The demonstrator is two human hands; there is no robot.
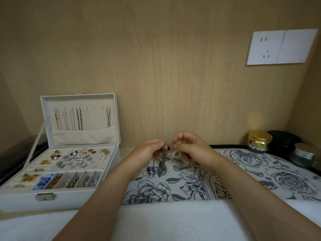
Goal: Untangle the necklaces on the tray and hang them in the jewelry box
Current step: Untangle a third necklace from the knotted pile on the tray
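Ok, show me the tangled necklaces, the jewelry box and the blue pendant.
tangled necklaces (164,151): head view, on the bunched chain links.
jewelry box (20,202): head view, on its white front wall.
blue pendant (150,169): head view, on its round body.

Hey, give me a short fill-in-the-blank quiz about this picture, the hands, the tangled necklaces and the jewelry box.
1. The left hand and right hand pinch the tangled metal chains above the ____-patterned tray.
2. The white rectangular jewelry box sits to the ____ of the hands.
3. Several thin necklaces hang inside the box's raised ____.

Missing words: floral; left; lid.
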